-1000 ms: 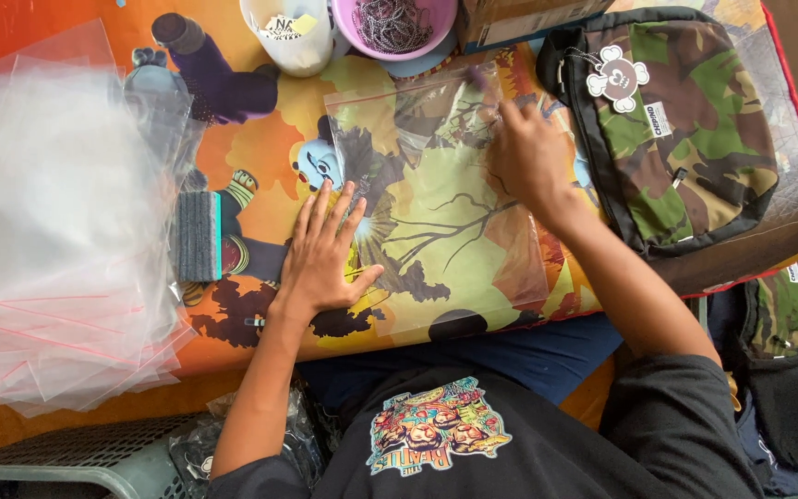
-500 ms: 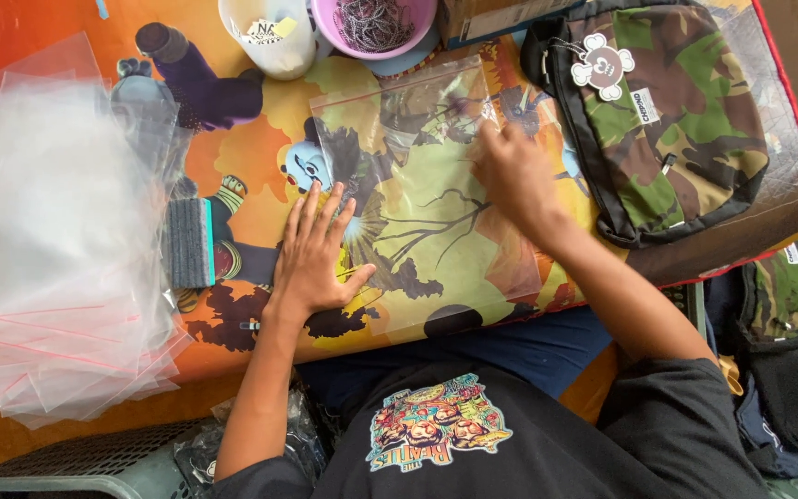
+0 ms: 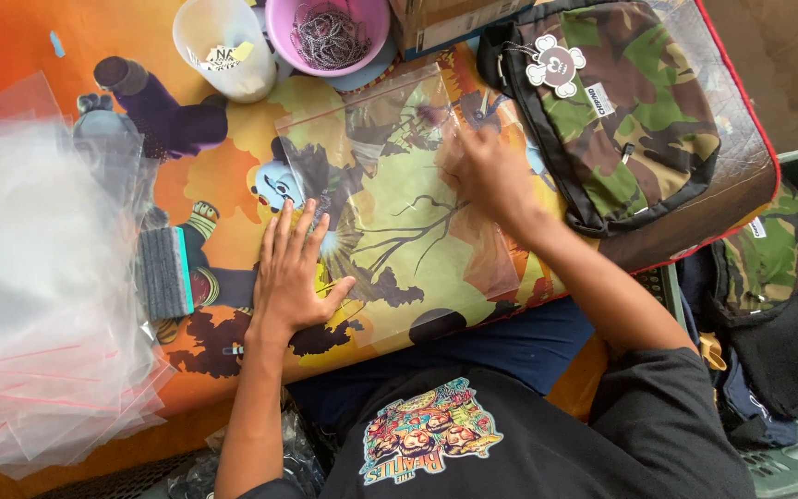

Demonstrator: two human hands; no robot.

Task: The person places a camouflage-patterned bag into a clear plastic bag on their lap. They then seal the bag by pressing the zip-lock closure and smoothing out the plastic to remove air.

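A clear plastic zip bag (image 3: 399, 208) with a red seal line lies flat on the colourful printed tabletop (image 3: 39, 37). My left hand (image 3: 293, 273) rests palm down with fingers spread on the bag's left edge. My right hand (image 3: 484, 176) presses on the bag's right part, blurred, close to a camouflage backpack (image 3: 634, 115) lying at the right. Neither hand grips anything.
A stack of clear zip bags (image 3: 39, 286) fills the left side. A white cup (image 3: 223, 46), a pink bowl of metal chains (image 3: 330, 32) and a cardboard box (image 3: 454, 18) stand at the far edge. A grey eraser-like block (image 3: 163, 273) lies left of my hand. More camouflage bags (image 3: 768, 259) sit in a crate at right.
My right hand has slid down and left across the bag. The left hand stays planted on the bag's left edge. The view has shifted slightly.
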